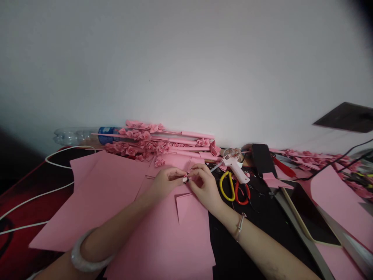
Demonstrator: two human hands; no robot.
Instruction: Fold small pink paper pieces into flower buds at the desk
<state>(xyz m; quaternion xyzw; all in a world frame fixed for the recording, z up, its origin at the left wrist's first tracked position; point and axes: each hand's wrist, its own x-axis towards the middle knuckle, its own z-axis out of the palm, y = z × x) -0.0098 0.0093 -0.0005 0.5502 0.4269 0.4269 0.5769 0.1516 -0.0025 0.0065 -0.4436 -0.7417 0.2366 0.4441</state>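
Note:
My left hand (169, 181) and my right hand (204, 184) meet over the large pink paper sheets (166, 237), their thumbs and fingers pinched together. Between the fingertips is a small piece of pink paper (189, 177), mostly covered by the fingers. A folded pink paper square (184, 206) lies on the sheets just below my right hand. Beyond the hands is a pile of pink paper flowers (142, 146), several on rolled paper stems.
Right of the hands lie scissors (227, 186) with yellow and red handles, a white glue gun (236, 167) and a black phone (262, 157). A tablet-like device (311, 212) sits farther right. A plastic bottle (78, 136) and white cable (55, 163) are at left. The wall (175, 70) stands behind.

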